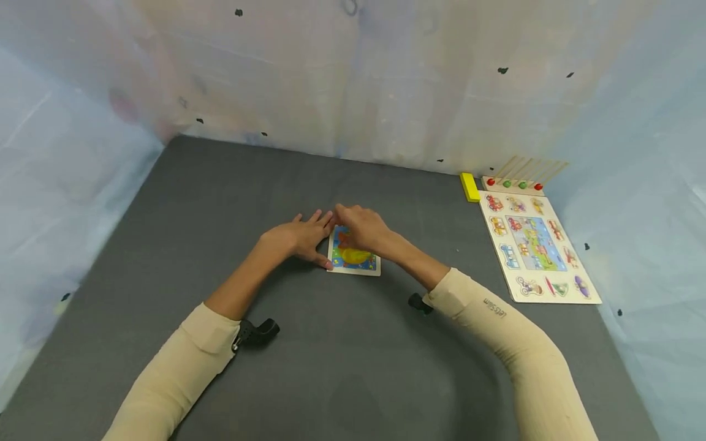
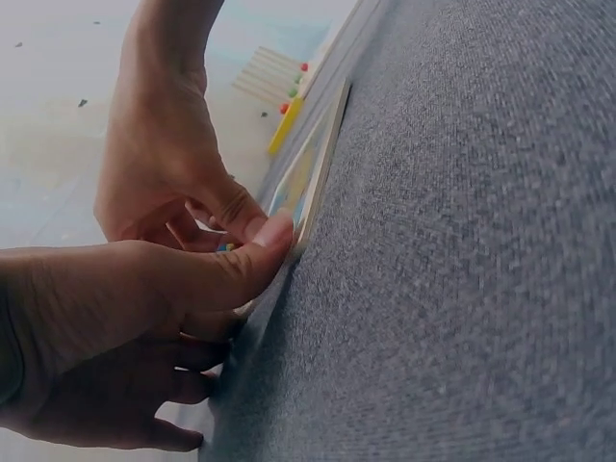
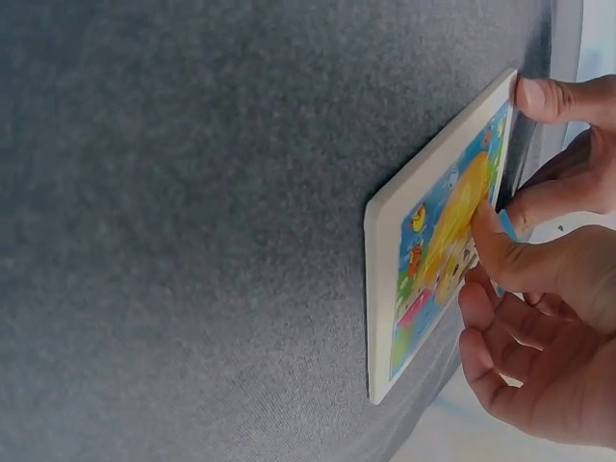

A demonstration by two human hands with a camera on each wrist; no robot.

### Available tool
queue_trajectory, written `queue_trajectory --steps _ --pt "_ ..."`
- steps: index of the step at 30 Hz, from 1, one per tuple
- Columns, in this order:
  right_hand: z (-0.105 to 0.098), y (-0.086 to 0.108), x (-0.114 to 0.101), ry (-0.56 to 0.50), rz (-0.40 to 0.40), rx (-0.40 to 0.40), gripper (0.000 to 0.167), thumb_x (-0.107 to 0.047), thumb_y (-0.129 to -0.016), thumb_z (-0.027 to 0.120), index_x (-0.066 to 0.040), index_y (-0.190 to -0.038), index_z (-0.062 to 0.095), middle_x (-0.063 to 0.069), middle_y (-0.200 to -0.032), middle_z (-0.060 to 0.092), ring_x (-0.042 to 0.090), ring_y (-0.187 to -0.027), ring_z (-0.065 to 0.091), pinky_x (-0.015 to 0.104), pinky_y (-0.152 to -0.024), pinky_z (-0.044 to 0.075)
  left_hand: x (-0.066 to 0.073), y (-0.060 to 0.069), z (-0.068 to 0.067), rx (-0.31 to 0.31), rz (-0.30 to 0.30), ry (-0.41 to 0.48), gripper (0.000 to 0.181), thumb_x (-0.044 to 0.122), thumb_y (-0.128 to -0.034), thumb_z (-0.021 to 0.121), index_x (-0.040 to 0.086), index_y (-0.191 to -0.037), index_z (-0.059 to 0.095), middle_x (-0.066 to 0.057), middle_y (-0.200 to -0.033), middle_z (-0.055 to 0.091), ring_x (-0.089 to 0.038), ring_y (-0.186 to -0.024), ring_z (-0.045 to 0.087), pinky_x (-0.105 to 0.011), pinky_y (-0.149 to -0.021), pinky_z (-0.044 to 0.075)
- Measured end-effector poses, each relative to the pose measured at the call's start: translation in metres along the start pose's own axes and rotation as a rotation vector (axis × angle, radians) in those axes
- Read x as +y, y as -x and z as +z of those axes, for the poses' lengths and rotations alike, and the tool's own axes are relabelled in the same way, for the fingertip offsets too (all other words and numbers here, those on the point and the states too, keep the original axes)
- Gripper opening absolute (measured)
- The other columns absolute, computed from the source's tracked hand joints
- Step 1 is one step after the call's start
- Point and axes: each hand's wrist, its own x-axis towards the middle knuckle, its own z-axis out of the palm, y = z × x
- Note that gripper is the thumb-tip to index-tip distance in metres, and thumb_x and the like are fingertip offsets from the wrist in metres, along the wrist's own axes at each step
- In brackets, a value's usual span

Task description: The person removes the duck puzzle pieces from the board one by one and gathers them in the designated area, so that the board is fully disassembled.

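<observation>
The puzzle (image 1: 355, 262), a small square board with a pale frame and a yellow animal on a blue ground, lies flat on the grey tabletop (image 1: 342, 343), at the centre of the head view and between the two hands. The left hand (image 1: 302, 237) is positioned along the puzzle's left side; its fingers are extended and spread, and its thumb rests against the near left corner of the frame. The right hand (image 1: 361, 228) is above the far part of the puzzle with its fingers curled; thumb and fingers pinch a small blue-edged piece (image 3: 507, 225). The piece is mostly covered by the fingers, so its full outline cannot be told. Both forearms carry beige sleeves (image 1: 173, 370), and a black mount (image 1: 259, 332) projects at the left cuff. Well apart from the puzzle, at the right side of the tabletop, lies a large board (image 1: 537, 245) with a central scene surrounded by vehicles and other figures. A rack (image 1: 515, 190) with thin rods and red and green beads is located just beyond its far edge. A yellow block (image 1: 469, 187) lies beside the far left corner of the large board. Pale sheeting (image 1: 331, 79) stands behind the tabletop.
</observation>
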Motion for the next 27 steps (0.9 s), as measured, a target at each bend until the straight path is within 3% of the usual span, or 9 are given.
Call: queue_trajectory --steps 11,16,20,27 --pt "0.004 0.000 0.001 -0.148 -0.096 0.051 0.034 -0.001 -0.089 0.081 0.005 -0.117 0.063 0.019 -0.102 0.075 0.026 -0.076 0.074 0.032 -0.067 0.061 0.002 0.000 0.000 0.013 0.006 -0.075 0.114 0.058 -0.0925 0.071 0.002 -0.167 0.005 -0.018 -0.176 -0.007 -0.041 -0.164 -0.005 -0.065 -0.131 0.008" --pt "0.003 0.002 0.000 -0.184 -0.054 0.011 0.026 -0.002 -0.095 0.074 0.006 -0.117 0.064 0.020 -0.103 0.076 0.027 -0.082 0.077 0.030 -0.072 0.063 0.001 -0.001 0.002 -0.017 0.003 -0.049 0.116 0.059 -0.0929 0.071 0.003 -0.167 0.002 -0.015 -0.176 -0.012 -0.036 -0.165 -0.008 -0.063 -0.132 0.008" --pt "-0.005 0.005 0.002 -0.253 0.009 -0.029 0.027 -0.005 -0.101 0.067 0.006 -0.125 0.062 0.020 -0.104 0.077 0.029 -0.083 0.078 0.032 -0.072 0.064 -0.002 0.000 0.001 -0.036 0.002 -0.041 0.116 0.060 -0.0935 0.070 0.003 -0.167 0.000 -0.015 -0.176 -0.013 -0.035 -0.165 -0.009 -0.063 -0.132 0.007" --pt "-0.031 0.022 0.028 -0.291 0.079 0.047 0.024 -0.005 -0.103 0.064 0.005 -0.125 0.066 0.020 -0.114 0.076 0.031 -0.102 0.076 0.043 -0.089 0.063 0.000 -0.001 -0.005 -0.044 0.004 -0.061 0.124 0.065 -0.0893 0.072 0.001 -0.167 0.000 -0.017 -0.176 -0.012 -0.035 -0.165 -0.008 -0.063 -0.132 0.007"
